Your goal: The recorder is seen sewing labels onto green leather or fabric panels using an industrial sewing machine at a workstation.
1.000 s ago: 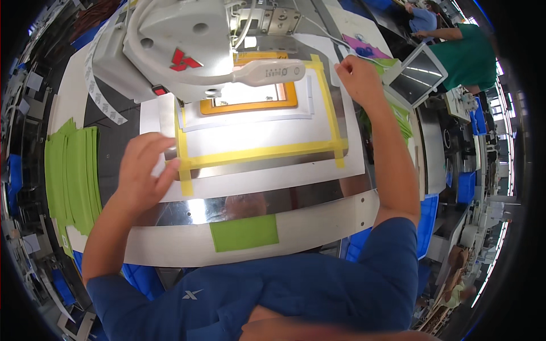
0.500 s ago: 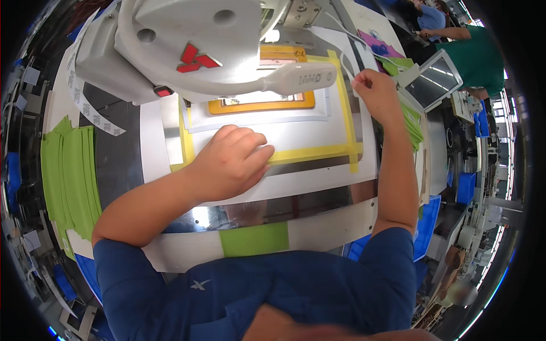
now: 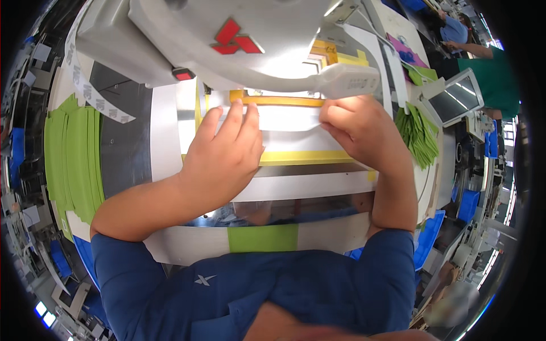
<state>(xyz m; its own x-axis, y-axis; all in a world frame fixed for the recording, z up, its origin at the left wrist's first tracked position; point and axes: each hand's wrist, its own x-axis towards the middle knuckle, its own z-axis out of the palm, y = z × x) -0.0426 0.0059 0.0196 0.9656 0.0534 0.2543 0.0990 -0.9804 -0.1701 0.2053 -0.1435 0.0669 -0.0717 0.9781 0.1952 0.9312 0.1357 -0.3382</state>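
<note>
Under the grey head of a sewing machine (image 3: 205, 51) lies a yellow-orange rectangular frame (image 3: 284, 102), partly hidden by the machine and its lamp. A white sheet (image 3: 287, 120) sticks out along the frame's near edge. My left hand (image 3: 224, 150) is open, its fingers stretched forward and the fingertips at the frame's near left edge. At the right end of that edge my right hand (image 3: 364, 131) is closed, thumb and fingers pinching the sheet's near right corner. Yellow tape (image 3: 307, 157) runs across the work surface on the near side.
A white lamp (image 3: 347, 81) on a bent neck reaches over the frame, just above my right hand. Green fabric pieces are stacked at left (image 3: 74, 162) and right (image 3: 417, 136). A tilted screen (image 3: 455, 98) stands at the right. Beyond it is a person in green (image 3: 486, 82).
My right hand has come left from beside the cable to the sheet's corner. My left hand has moved forward to the frame, and its curled fingers have straightened. The view has shifted slightly.
</note>
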